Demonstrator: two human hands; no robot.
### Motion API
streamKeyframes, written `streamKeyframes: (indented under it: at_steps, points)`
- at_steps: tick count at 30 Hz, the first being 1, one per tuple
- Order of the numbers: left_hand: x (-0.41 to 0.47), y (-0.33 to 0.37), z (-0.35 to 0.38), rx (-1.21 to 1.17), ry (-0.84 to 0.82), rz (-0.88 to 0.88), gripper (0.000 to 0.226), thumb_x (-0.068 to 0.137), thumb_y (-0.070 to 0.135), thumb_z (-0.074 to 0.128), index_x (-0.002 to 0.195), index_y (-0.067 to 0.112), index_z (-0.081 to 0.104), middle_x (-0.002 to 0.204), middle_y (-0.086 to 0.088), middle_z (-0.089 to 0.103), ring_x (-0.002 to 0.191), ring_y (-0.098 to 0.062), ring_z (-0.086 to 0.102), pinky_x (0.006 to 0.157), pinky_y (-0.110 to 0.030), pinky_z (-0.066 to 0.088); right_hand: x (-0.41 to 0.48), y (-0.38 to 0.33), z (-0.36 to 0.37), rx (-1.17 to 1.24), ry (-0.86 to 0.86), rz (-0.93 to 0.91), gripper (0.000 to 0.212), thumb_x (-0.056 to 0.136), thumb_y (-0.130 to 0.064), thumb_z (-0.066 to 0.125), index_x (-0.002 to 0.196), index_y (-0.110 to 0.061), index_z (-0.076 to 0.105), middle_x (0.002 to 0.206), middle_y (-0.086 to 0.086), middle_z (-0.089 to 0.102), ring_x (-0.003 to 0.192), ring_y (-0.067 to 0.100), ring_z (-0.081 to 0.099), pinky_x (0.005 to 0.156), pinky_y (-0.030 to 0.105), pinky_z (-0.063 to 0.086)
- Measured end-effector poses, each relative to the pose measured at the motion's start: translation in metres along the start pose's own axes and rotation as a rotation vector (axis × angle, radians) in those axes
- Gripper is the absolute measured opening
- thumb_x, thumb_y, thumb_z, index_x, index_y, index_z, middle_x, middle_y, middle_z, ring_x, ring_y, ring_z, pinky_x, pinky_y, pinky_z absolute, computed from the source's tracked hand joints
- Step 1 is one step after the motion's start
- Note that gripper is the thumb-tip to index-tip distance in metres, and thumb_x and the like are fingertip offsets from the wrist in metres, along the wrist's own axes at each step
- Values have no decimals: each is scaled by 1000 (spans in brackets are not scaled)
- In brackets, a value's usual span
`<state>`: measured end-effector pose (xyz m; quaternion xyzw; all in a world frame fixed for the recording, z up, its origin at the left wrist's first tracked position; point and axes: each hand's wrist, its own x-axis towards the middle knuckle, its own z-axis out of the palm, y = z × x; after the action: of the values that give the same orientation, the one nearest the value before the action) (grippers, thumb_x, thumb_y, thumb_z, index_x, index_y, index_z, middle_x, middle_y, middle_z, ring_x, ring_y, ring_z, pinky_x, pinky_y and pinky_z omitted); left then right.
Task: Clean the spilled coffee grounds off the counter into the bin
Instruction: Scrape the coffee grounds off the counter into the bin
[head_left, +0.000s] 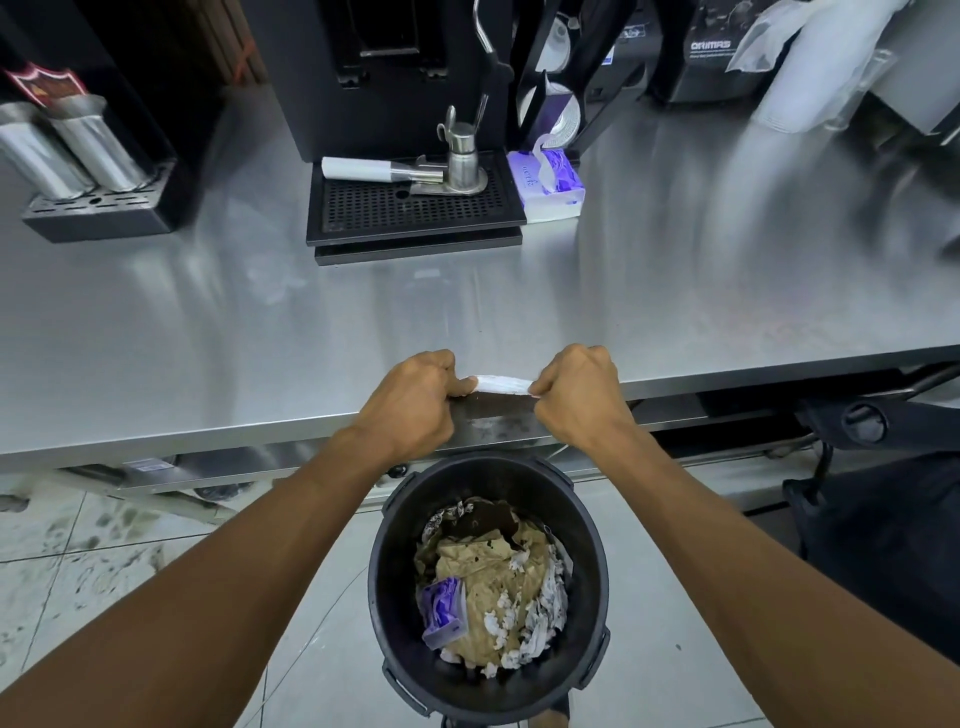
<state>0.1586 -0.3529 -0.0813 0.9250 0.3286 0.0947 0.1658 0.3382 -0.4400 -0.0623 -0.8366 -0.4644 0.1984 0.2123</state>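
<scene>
A white tissue (501, 384) is stretched flat along the front edge of the steel counter (260, 332). My left hand (410, 402) grips its left end and my right hand (576, 397) grips its right end, both fists closed. Dark brown coffee grounds (493, 410) lie in a band just in front of the tissue, on the counter's front lip. Directly below stands a black round bin (387, 577) on the floor, holding crumpled brown paper, white tissue scraps, a purple wrapper and some dark grounds.
A black coffee machine with its drip tray (415, 213) stands at the back centre. On the tray lie a portafilter and a metal tamper (462, 156). A purple tissue box (550, 184) sits right of the tray. Metal canisters (78, 150) stand back left. A dark chair (883, 545) is at the right.
</scene>
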Motion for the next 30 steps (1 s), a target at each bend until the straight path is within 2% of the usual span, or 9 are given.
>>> streamKeyframes:
  at_steps: [4,7,12,15,17,19,22,26,30]
  points:
    - [-14,5,-1,32,14,5,41,82,-3,55,116,13,72,84,-1,55,82,-22,54,70,-34,51,-9,6,5,21,-14,-28,20,76,3,72,87,-13,79,97,6,69,87,17,62,92,32,56]
    - [-37,10,3,32,92,35,40,78,-6,57,113,8,71,87,-6,62,82,-26,59,69,-36,55,-24,13,7,50,-31,-71,20,80,2,71,94,-9,79,100,5,70,87,15,61,87,21,52]
    - [-58,15,12,42,163,66,45,82,-2,61,126,5,62,98,-10,71,85,-25,58,77,-36,53,-44,27,13,36,-93,-70,25,81,-4,70,101,-17,77,99,1,73,84,15,65,80,18,51]
    - [-61,19,12,-80,171,-96,44,86,5,56,130,14,57,84,-4,68,82,-21,57,75,-33,51,-49,25,12,75,-78,-38,21,78,-4,69,91,-18,78,87,-2,75,77,11,67,80,21,56]
    - [-60,25,13,-293,206,-305,40,85,4,56,122,17,64,80,2,70,75,-12,60,75,-21,50,-53,19,12,234,-54,58,19,74,-1,71,79,-18,77,73,-3,74,67,10,69,71,23,60]
    - [-58,36,14,-558,230,-485,33,83,-1,58,97,23,75,73,3,72,62,-3,59,65,-17,50,-58,13,14,441,-61,175,18,72,1,75,70,-17,76,65,-3,73,63,12,71,66,28,62]
    - [-61,51,18,-770,215,-587,38,81,-3,62,71,31,75,68,1,72,59,-8,60,58,-26,52,-67,1,21,689,-90,289,14,72,2,80,71,-12,75,68,4,74,66,17,72,64,33,62]
    - [-68,65,26,-861,189,-634,23,84,10,68,102,21,78,88,7,76,80,-9,70,74,-24,55,-79,-11,30,881,-59,301,9,75,3,79,77,-4,76,72,11,75,68,20,73,61,30,61]
    - [-74,72,23,-932,261,-667,18,85,23,73,102,25,78,92,12,76,85,-5,70,81,-24,55,-87,-12,33,842,-119,216,22,85,0,69,83,-19,81,80,-3,78,79,9,74,76,29,61]
